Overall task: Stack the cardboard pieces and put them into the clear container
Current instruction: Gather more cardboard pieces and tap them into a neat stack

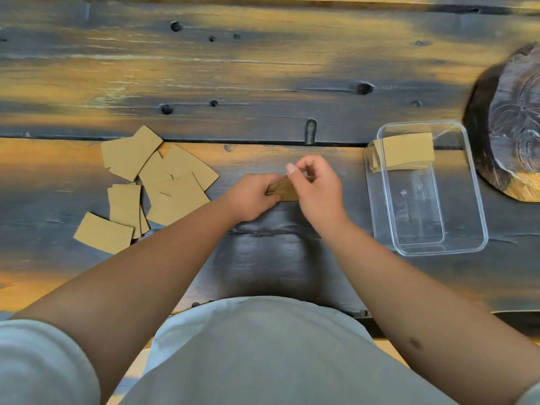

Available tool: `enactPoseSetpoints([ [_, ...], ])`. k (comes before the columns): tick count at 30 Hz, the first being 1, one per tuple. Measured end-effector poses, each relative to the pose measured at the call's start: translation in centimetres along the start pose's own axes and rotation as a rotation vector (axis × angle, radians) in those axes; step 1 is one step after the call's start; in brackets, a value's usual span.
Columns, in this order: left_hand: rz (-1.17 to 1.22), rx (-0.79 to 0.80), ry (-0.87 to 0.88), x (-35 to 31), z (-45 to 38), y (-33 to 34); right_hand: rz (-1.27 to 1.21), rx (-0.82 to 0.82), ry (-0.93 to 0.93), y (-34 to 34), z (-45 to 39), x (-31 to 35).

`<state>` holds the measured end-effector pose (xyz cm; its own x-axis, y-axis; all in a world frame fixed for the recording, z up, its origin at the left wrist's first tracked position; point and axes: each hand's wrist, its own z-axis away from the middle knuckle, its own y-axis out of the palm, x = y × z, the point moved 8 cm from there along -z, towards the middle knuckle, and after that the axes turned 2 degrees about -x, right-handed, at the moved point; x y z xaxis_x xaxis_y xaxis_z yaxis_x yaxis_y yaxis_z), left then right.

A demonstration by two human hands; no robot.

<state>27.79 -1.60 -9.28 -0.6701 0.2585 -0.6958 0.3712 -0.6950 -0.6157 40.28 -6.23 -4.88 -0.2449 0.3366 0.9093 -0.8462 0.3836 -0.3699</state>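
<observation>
A small stack of brown cardboard pieces (pixel 283 189) stands on edge on the table's middle, held between both hands. My left hand (pixel 251 197) grips its left end, and my right hand (pixel 317 190) pinches its top and right side with curled fingers. Several loose cardboard pieces (pixel 157 182) lie scattered flat on the left. The clear container (pixel 467 200) sits to the right, with a stack of cardboard pieces (pixel 406 152) inside its far end.
A dark carved wooden slab (pixel 514 124) lies at the right edge, just beyond the container. The wooden table (pixel 263 68) stretches far back. My grey shirt fills the bottom of the view.
</observation>
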Motion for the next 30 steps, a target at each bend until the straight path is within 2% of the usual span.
enactPoseSetpoints([
  [3, 0.059, 0.005, 0.012, -0.3, -0.2, 0.4, -0.109, -0.079, 0.133, -1.6, -0.5, -1.8],
  [8, 0.095, 0.000, 0.011, -0.8, -0.5, 1.1, -0.099, -0.185, 0.201, -3.2, -1.1, -2.8],
  [12, 0.071, 0.012, 0.004, -0.9, -0.9, 1.3, 0.009, -0.245, 0.209, -4.0, -1.3, -3.2],
  [15, 0.019, 0.001, -0.022, -0.4, -1.3, 1.2, -0.116, -0.228, 0.299, -4.0, -1.3, -4.5],
  [18, 0.006, -0.037, -0.041, -0.1, -1.5, 0.8, -0.089, -0.215, 0.355, -4.2, -1.4, -5.9],
  [23, 0.096, -0.093, -0.034, -0.3, -1.3, 0.7, 0.216, -0.127, 0.268, -3.5, -1.4, -6.4],
  [26, 0.104, -0.138, -0.004, -0.4, -1.2, 0.5, 0.120, -0.118, 0.222, -3.1, -1.4, -5.7],
  [28, 0.069, -0.133, 0.024, -0.5, -1.1, 0.5, 0.155, -0.037, 0.032, -2.7, -1.3, -3.7],
  [30, 0.014, -0.129, 0.039, -0.4, -1.1, 0.4, 0.381, 0.178, -0.188, -1.1, -0.6, -2.6],
])
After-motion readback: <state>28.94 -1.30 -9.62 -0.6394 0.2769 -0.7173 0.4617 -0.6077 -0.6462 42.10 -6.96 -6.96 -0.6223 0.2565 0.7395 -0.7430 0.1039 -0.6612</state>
